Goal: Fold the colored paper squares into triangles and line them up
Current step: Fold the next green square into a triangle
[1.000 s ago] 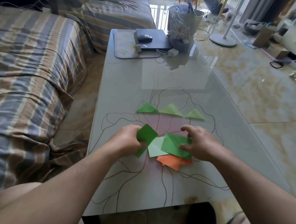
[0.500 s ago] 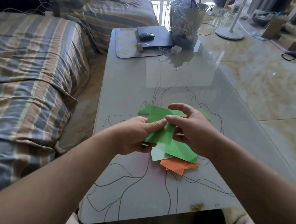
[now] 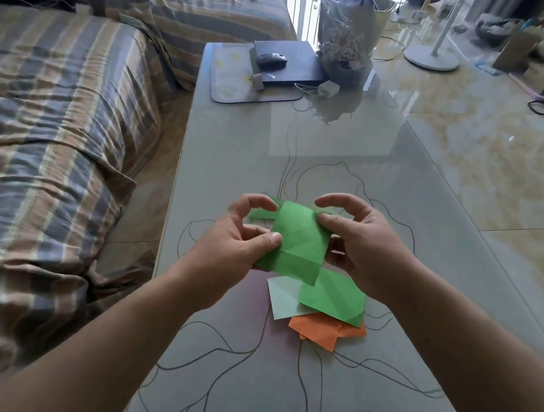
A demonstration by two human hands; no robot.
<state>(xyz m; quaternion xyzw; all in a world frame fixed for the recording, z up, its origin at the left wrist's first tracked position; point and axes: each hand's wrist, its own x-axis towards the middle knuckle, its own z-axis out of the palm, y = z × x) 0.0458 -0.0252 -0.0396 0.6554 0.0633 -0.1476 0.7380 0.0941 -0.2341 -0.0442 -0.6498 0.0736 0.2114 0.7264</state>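
Both hands pinch one green paper square above the table.
Left hand grips its left edge, right hand its right; green, pale and orange sheets lie below.

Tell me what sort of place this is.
Most likely a home living room. A sofa under a striped cover stands beside a glass-topped coffee table, a standing fan's base sits on the glossy tiled floor, and a mouse lies at the table's far end.
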